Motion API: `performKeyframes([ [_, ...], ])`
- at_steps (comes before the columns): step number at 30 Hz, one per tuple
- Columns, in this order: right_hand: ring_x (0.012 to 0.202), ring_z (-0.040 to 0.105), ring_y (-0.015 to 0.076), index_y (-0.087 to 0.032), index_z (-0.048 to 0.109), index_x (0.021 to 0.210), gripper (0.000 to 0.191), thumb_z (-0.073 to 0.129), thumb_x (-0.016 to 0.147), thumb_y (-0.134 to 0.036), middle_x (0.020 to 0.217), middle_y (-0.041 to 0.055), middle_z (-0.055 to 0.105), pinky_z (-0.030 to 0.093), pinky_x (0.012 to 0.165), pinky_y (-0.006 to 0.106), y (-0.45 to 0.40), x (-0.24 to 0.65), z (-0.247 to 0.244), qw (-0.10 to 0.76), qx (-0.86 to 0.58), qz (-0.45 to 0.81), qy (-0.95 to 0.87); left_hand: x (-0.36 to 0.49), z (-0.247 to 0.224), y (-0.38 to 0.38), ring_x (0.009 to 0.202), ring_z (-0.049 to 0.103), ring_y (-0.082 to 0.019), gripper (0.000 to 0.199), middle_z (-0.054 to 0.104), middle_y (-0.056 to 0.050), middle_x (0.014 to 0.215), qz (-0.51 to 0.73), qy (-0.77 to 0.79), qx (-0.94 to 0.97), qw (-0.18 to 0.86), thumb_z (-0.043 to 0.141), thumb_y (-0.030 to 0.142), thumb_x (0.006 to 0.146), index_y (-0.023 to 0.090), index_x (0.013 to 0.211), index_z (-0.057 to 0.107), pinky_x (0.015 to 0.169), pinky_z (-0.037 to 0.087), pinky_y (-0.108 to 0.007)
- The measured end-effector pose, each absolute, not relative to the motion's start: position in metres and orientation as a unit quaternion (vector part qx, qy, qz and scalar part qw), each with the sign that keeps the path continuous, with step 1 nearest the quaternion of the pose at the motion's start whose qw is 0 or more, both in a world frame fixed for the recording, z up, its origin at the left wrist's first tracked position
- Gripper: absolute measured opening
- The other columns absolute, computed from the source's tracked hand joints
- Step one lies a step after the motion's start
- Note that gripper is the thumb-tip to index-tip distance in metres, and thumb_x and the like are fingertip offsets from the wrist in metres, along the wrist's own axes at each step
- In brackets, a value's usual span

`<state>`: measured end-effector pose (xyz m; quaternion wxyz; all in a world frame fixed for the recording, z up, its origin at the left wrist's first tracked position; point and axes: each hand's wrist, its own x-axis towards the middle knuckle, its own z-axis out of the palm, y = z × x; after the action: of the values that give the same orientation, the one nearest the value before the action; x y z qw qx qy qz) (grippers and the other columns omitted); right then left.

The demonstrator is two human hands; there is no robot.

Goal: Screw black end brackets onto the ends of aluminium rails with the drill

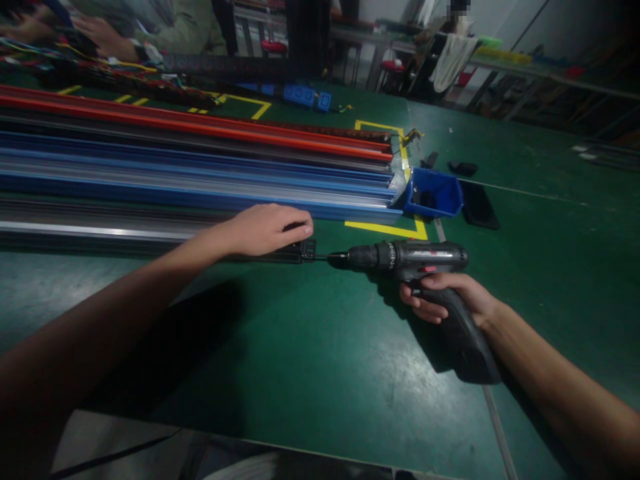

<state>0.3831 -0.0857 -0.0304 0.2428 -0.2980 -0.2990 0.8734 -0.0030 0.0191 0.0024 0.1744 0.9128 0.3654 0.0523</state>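
My right hand [450, 300] is wrapped around the handle of a black cordless drill [425, 257], which points left. The drill's thin bit reaches the black end cap [308, 251] on a long dark metal profile [125, 230]. Over the end of that profile lies my left hand [273, 229], fingers curled around it just beside the cap. Part of the profile is hidden beneath the hand and forearm.
Blue profiles [200, 177] and a red profile [210, 123] lie behind. A blue bin [435, 193] with small dark parts stands at their right end, near a dark flat object [480, 205]. Wires [125, 67] and another person's hand [103, 37] are at the back left.
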Motion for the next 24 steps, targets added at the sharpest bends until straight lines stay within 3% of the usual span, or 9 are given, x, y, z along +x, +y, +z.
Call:
performKeyframes([
  [24, 0.05, 0.054, 0.0045, -0.002, 0.077, 0.104, 0.026, 0.068, 0.092, -0.023, 0.085, 0.0101, 0.07, 0.055, 0.054, 0.018, -0.0857, 0.3812, -0.0292, 0.244, -0.303, 0.87, -0.303, -0.0033, 0.0014, 0.0191, 0.093, 0.066, -0.021, 0.047, 0.073, -0.002, 0.106, 0.051, 0.366, 0.914, 0.164, 0.034, 0.057, 0.106, 0.025, 0.106, 0.068, 0.08, 0.043, -0.03],
])
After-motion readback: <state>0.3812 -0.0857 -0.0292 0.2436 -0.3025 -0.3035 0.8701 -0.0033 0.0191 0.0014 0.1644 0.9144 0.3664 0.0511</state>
